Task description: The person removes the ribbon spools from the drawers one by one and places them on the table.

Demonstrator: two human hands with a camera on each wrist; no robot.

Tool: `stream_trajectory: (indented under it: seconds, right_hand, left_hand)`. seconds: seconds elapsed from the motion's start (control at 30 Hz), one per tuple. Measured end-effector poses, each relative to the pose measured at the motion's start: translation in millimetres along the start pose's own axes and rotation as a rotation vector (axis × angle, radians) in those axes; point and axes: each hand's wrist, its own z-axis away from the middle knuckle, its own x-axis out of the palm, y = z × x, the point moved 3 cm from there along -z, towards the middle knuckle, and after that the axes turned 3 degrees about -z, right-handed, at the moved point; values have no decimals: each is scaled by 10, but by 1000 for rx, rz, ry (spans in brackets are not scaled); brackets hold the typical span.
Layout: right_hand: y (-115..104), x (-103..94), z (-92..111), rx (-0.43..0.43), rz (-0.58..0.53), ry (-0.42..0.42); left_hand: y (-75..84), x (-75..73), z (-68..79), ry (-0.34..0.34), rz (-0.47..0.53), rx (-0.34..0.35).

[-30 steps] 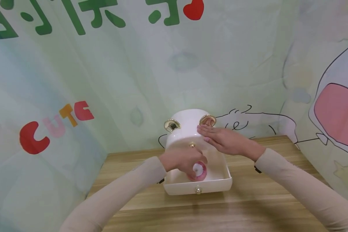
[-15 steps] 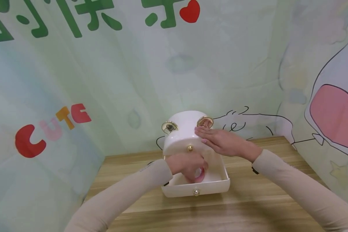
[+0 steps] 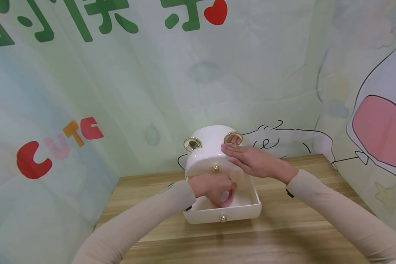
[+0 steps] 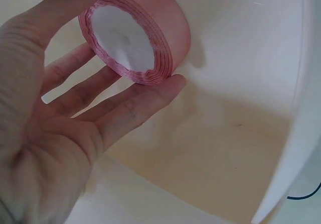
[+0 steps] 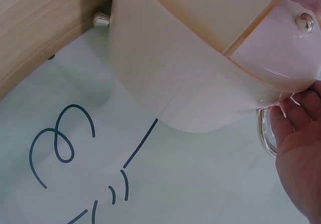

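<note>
A white storage box (image 3: 211, 141) with two gold ear-shaped rings stands at the back of the table, its lower drawer (image 3: 204, 217) pulled out toward me. Inside that drawer my left hand (image 3: 212, 187) grips a roll of pink ribbon (image 4: 173, 30) with a white core. In the left wrist view the thumb lies over the roll and the fingers reach under it. My right hand (image 3: 255, 162) rests with straight fingers on the box's top right, beside the right gold ear (image 3: 238, 134). The right wrist view shows the fingertips at the box's edge.
The box stands on a wood-grain table (image 3: 283, 209). A gold knob (image 3: 216, 168) marks the upper drawer, and another knob (image 3: 223, 218) sits on the lower drawer's front. Printed cloth (image 3: 267, 73) with cartoon figures and letters hangs close behind and at both sides.
My left hand has shifted slightly right and turned over the ribbon roll, covering more of it. The right hand stays on the box. The head view has moved a little.
</note>
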Motion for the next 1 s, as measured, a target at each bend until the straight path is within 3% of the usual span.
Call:
stream_trajectory:
  seconds: [0.5,1.0]
  right_hand:
    - [-3,-3,-12,-4,-2,2]
    - [-3,3,-9,-7,-11,13]
  left_hand:
    - [-39,-18,29,44,43,29]
    - [22,-159,205,81,61,49]
